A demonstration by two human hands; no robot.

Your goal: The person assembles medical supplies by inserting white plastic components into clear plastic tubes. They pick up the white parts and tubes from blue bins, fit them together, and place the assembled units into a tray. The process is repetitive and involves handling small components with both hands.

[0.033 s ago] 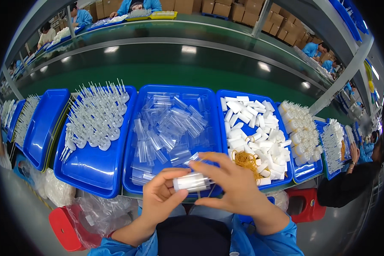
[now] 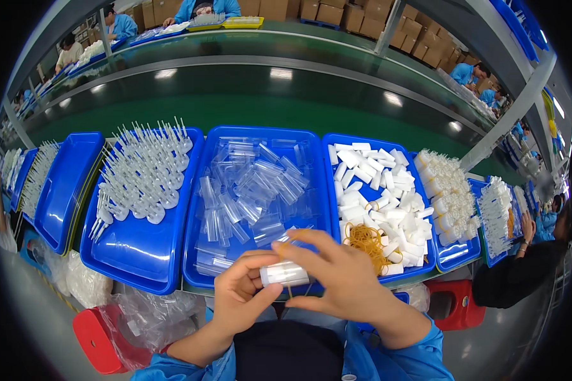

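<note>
In front of my body, my left hand [image 2: 241, 289] grips a short white cylinder wrapped in clear plastic [image 2: 285, 274] between thumb and fingers. My right hand [image 2: 337, 273] arches over the other end of it, thumb below and fingers above. A thin rubber band, stretched across the right fingers, runs beside the cylinder; part of it is hidden. Behind my hands a blue tray [image 2: 194, 254] holds curled clear plastic sleeves [image 2: 260, 181]. To its right, white foam-like pieces [image 2: 365, 171] and a heap of tan rubber bands [image 2: 366, 244] fill another blue tray [image 2: 330, 190].
White pieces with thin stems [image 2: 146, 171] stand in a tray at left. Finished-looking wrapped rolls [image 2: 448, 197] crowd a tray at right. Red stools [image 2: 98, 340] flank me. A green conveyor [image 2: 235, 95] runs beyond the trays. A person in black [image 2: 521, 273] sits at right.
My right hand has shifted slightly left and down, its fingers closer to the wrapped cylinder. The cylinder has tilted a little; my left hand barely moves.
</note>
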